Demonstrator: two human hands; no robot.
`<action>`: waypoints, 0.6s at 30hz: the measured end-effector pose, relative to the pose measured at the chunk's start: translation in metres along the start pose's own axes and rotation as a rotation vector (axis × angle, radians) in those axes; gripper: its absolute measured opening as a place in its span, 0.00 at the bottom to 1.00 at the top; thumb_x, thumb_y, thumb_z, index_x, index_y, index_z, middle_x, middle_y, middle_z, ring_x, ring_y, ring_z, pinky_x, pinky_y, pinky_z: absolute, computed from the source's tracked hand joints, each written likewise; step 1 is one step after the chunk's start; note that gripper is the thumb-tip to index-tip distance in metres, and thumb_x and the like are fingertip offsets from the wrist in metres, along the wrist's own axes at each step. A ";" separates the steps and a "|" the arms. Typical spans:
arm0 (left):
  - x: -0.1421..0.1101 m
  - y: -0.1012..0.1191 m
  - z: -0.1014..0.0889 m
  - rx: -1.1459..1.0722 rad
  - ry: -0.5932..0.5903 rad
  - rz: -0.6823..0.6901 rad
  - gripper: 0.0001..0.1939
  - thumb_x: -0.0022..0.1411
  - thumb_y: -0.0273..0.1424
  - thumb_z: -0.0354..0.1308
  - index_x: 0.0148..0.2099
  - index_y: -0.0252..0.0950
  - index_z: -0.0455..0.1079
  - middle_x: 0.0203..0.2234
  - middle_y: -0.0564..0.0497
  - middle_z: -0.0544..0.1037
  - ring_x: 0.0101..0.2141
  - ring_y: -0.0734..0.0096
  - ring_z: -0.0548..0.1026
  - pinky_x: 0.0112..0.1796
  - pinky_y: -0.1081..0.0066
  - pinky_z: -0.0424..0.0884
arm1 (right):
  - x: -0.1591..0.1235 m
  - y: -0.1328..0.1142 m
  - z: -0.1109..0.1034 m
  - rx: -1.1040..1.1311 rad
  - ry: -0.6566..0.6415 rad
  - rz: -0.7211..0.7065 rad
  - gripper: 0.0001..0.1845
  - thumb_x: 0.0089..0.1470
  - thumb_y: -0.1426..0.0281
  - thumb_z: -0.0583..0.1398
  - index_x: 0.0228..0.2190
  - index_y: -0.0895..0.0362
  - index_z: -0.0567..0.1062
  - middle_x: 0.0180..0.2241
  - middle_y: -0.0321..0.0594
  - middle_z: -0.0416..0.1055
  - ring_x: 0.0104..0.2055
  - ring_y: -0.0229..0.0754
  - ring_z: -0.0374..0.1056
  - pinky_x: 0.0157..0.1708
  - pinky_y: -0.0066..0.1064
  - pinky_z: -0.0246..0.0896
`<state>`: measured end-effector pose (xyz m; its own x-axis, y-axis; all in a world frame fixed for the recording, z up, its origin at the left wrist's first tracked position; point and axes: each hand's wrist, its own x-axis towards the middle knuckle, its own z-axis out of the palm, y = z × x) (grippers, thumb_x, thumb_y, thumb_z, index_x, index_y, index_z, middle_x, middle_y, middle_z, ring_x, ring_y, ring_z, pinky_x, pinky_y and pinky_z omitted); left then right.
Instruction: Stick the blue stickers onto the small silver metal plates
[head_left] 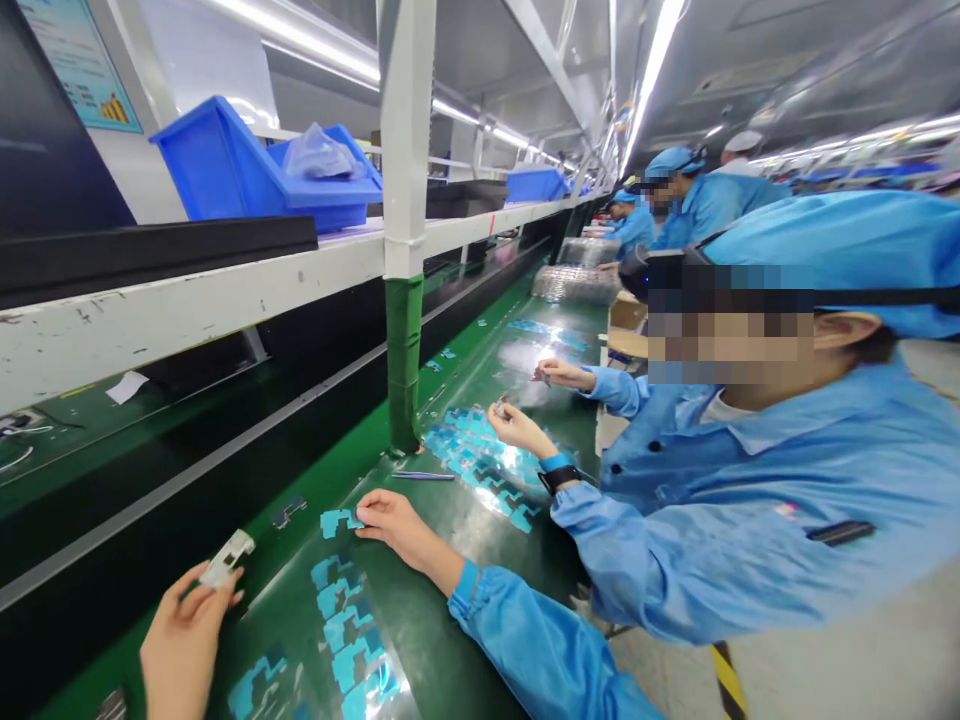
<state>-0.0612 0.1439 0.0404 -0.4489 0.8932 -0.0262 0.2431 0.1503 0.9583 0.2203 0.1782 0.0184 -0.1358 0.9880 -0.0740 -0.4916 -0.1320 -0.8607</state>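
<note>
My left hand (180, 640) rises from the bottom left edge of the head view. Its thumb and fingers are closed on a small white plastic part (226, 558) with rectangular cut-outs. A small dark metal piece (289, 511) lies on the green bench mat (420, 640), just beyond that part. Rows of cyan film pieces (349, 625) lie on the mat to the right of my hand, not touching it. My right hand is not visible.
A co-worker in a blue smock and cap (750, 470) sits close on the right, handling small pieces. A slim metal tool (422, 476) lies by their hand. A white shelf (187, 290) with blue plastic bins (217, 160) runs along the far side, and a green-wrapped post (404, 360) supports it.
</note>
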 end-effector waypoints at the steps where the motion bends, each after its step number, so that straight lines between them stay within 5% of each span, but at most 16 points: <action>1: -0.008 0.007 0.016 -0.197 -0.042 -0.027 0.28 0.48 0.41 0.67 0.51 0.42 0.67 0.37 0.53 0.82 0.43 0.56 0.82 0.41 0.63 0.80 | -0.001 -0.002 0.000 0.015 0.002 -0.002 0.24 0.34 0.57 0.77 0.29 0.57 0.77 0.28 0.34 0.72 0.32 0.38 0.72 0.41 0.37 0.71; 3: -0.027 0.020 0.047 -0.442 -0.182 -0.140 0.32 0.44 0.34 0.72 0.52 0.37 0.67 0.38 0.48 0.82 0.43 0.56 0.82 0.36 0.69 0.80 | -0.004 -0.007 0.000 0.049 0.012 -0.005 0.23 0.35 0.56 0.76 0.29 0.56 0.76 0.28 0.33 0.72 0.33 0.40 0.72 0.43 0.40 0.71; 8: -0.062 0.028 0.099 -0.488 -0.472 -0.262 0.35 0.42 0.33 0.75 0.53 0.31 0.68 0.36 0.43 0.82 0.39 0.57 0.83 0.29 0.73 0.79 | -0.003 -0.010 -0.014 0.140 0.065 -0.006 0.18 0.39 0.60 0.75 0.28 0.54 0.76 0.29 0.31 0.73 0.36 0.39 0.72 0.43 0.36 0.70; 18: -0.059 0.007 0.103 -0.500 -0.462 -0.289 0.29 0.45 0.29 0.73 0.50 0.32 0.71 0.32 0.47 0.82 0.31 0.68 0.81 0.31 0.73 0.79 | -0.001 -0.006 -0.028 -0.343 -0.019 0.109 0.17 0.40 0.58 0.74 0.26 0.57 0.80 0.28 0.40 0.77 0.31 0.39 0.72 0.34 0.31 0.73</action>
<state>0.0559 0.1356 0.0192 -0.0007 0.9511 -0.3089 -0.3000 0.2945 0.9073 0.2473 0.1806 0.0101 -0.1891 0.9674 -0.1683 -0.1562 -0.1988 -0.9675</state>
